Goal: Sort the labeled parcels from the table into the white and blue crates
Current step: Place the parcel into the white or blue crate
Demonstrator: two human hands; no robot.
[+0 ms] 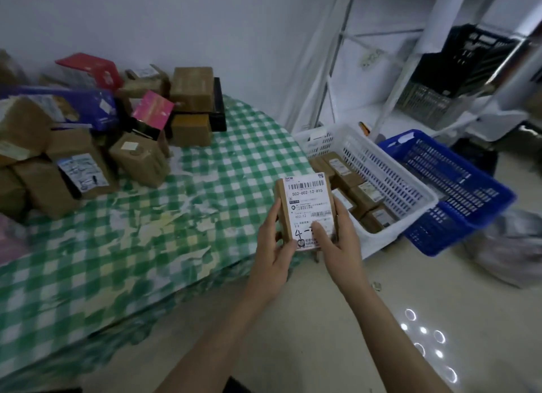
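A small brown parcel (306, 200) with a white barcode label faces me, held upright over the table's right edge. My left hand (274, 243) grips its left side and my right hand (340, 237) grips its right side, with the thumb lying on the label. Just right of it on the floor is the white crate (390, 172), with several brown parcels inside. The blue crate (451, 184) stands further right. A heap of brown, pink, red and purple parcels (88, 134) covers the table's far left.
The table wears a green and white checked cloth (146, 246). White shelving (410, 79) with dark crates (469, 61) stands behind the two crates. A grey bag (510, 246) lies on the floor at the far right. Pale glossy floor fills the foreground.
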